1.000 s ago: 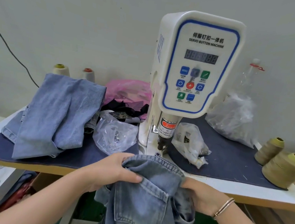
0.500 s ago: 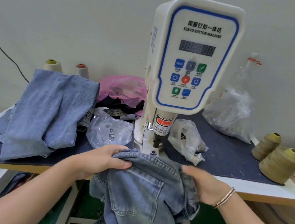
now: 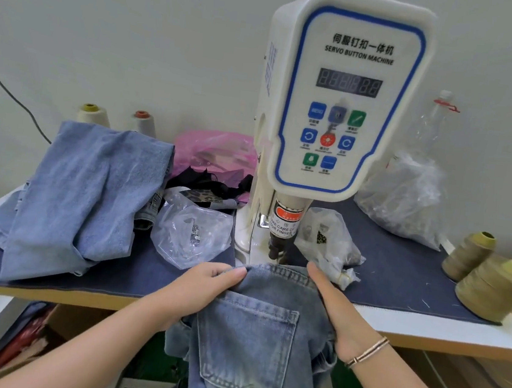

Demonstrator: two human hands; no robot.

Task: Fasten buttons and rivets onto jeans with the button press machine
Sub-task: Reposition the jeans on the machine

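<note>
A pair of blue jeans (image 3: 248, 330) hangs over the table's front edge, back pocket facing up, with the waistband lying just under the press head (image 3: 275, 250) of the white servo button machine (image 3: 338, 107). My left hand (image 3: 202, 286) pinches the waistband on the left. On the right side my right hand (image 3: 331, 307) grips the denim, thumb on top and fingers tucked underneath. A clear bag with metal buttons (image 3: 192, 234) lies left of the machine base. Another clear bag with small parts (image 3: 325, 243) lies to its right.
Folded light-blue jeans (image 3: 81, 199) are piled on the left of the dark-covered table (image 3: 397, 283). A pink bag (image 3: 215, 151) and two thread cones stand behind them. A large clear bag (image 3: 407, 198) sits at the back right, two olive thread spools (image 3: 493, 281) at the right edge.
Both hands have pushed the waistband forward and up toward the press head. The right thumb now lies on top of the denim. The camera has moved closer.
</note>
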